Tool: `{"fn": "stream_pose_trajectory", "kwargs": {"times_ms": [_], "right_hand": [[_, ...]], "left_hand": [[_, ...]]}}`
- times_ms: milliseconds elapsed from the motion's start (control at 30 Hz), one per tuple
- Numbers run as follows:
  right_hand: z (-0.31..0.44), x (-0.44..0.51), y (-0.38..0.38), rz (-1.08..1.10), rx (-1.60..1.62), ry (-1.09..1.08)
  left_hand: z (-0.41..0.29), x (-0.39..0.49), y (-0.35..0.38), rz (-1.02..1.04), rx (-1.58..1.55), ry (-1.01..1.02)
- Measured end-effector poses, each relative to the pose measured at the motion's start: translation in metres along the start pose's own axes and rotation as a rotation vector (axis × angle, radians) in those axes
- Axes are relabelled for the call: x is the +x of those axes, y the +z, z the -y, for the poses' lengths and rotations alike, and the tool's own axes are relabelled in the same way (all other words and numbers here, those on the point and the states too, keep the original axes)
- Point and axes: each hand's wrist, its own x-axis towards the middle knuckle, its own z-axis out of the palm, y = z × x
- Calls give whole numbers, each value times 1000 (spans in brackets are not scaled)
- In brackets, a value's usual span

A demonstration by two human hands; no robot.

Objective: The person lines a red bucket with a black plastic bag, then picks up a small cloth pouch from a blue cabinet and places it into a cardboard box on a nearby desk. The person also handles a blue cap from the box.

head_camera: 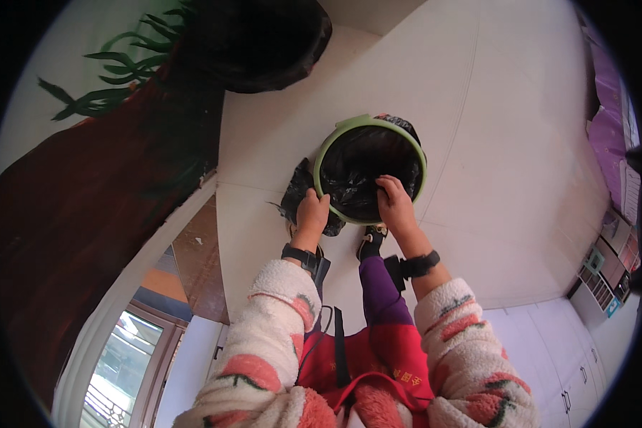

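Observation:
A round bin with a green rim (420,155) is in front of me, lined with a black plastic bag (353,166) whose edge hangs outside the rim at the left and upper right. My left hand (313,214) grips the rim and the bag at the bin's lower left, its thumb on top. My right hand (395,203) reaches over the near right part of the rim, fingers curled at the bag's inside; whether they pinch the plastic cannot be told.
Beneath is a pale floor (492,160). At upper left stands a brown painted trunk shape (85,214) with green leaves, near a large black object (257,48). White cabinets (556,348) are at lower right, a purple cloth (607,128) at far right, a glazed door (134,353) at lower left.

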Motion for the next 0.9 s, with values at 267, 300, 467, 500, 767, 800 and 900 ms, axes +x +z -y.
{"fn": "stream_pose_trajectory", "kwargs": {"times_ms": [267,300,467,500,767,800,900], "right_hand": [[1,8,6,-176,-305,163],[-3,10,11,-123,-162,347],[-11,20,25,171,26,624],[-6,23,35,134,43,471],[34,3,64,209,359,334],[34,-6,50,166,273,251],[28,-34,-2,191,284,346]], "left_hand": [[28,2,-25,-20,-69,-145],[30,2,-25,-20,-85,-145],[69,11,-23,-128,-155,-190],[84,17,-27,-206,-110,-172],[204,69,-98,-23,-948,-435],[205,69,-102,25,-1079,-445],[190,51,-97,-37,-1011,-508]]}}
